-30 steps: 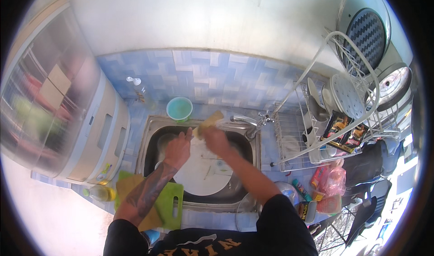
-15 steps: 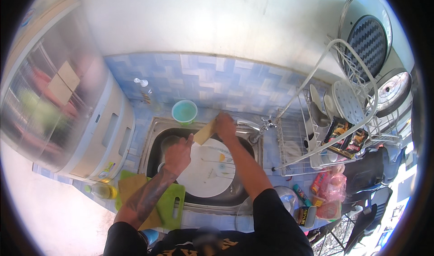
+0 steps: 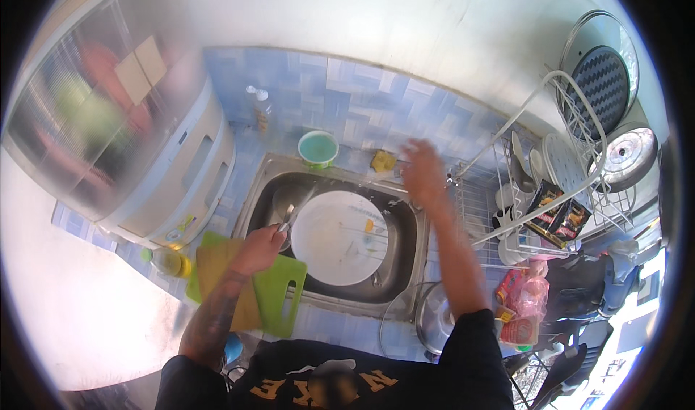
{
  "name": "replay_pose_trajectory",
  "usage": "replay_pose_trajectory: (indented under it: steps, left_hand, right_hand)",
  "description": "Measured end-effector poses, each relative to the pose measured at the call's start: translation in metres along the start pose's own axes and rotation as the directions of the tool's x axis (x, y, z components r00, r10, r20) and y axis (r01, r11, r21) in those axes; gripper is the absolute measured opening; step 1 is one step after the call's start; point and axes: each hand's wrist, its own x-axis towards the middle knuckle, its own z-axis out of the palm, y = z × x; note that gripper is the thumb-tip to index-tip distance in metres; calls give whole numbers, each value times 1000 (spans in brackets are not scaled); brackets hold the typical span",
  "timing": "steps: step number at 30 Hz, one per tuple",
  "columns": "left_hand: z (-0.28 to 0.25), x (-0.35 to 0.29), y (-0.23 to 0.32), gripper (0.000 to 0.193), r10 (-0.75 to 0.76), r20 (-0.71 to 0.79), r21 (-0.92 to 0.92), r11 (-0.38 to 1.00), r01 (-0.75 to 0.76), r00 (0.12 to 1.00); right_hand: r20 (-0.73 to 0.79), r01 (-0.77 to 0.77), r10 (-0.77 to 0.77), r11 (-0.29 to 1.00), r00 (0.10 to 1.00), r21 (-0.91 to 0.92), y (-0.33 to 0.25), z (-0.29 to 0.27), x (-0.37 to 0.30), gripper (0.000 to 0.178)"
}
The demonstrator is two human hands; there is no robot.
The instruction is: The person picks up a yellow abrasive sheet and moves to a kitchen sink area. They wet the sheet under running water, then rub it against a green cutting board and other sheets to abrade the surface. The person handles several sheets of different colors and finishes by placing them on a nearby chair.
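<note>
A round white plate (image 3: 337,236) with a few food scraps lies tilted in the steel sink (image 3: 394,272). My left hand (image 3: 260,249) grips the plate's left edge, next to a metal spoon (image 3: 289,211). My right hand (image 3: 423,172) hovers blurred over the sink's back right corner by the faucet, fingers spread and holding nothing. A yellow sponge (image 3: 382,161) rests on the sink's back rim, just left of that hand.
A green bowl (image 3: 317,148) and a soap bottle (image 3: 262,110) stand behind the sink. A green cutting board (image 3: 282,294) on a wooden board (image 3: 217,276) lies at the front left, beside a yellow bottle (image 3: 168,261). A wire dish rack (image 3: 521,193) stands at the right, a pot lid (image 3: 433,316) in front.
My right hand lifted off the plate, left the yellow sponge on the sink's back rim and moved right toward the faucet. My left hand still holds the plate.
</note>
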Motion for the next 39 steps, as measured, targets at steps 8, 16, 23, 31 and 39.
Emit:
replay_pose_trajectory:
  steps: [8,16,23,31,39]
  left_hand:
    - [28,-57,10,51,-89,270,-677,690,255,959]
    - [91,-80,18,58,42,177,-789,603,117,983]
    - [128,-87,49,58,132,92,-833,553,4,987]
    - [60,-143,40,38,518,-5,-133,848,-514,855]
    - [43,-157,-135,67,521,-359,491,811,-317,775]
  right_hand:
    - [367,-94,116,993,923,-78,87,-51,-35,25]
    - [440,-528,506,845,742,-80,63,-57,-34,57]
    - [768,-784,174,42,616,619,-166,-56,-177,42]
    - [89,-333,355,721,931,608,-138,-152,-162,34]
    - [-723,-151,512,850,465,505,-138,-311,-169,22]
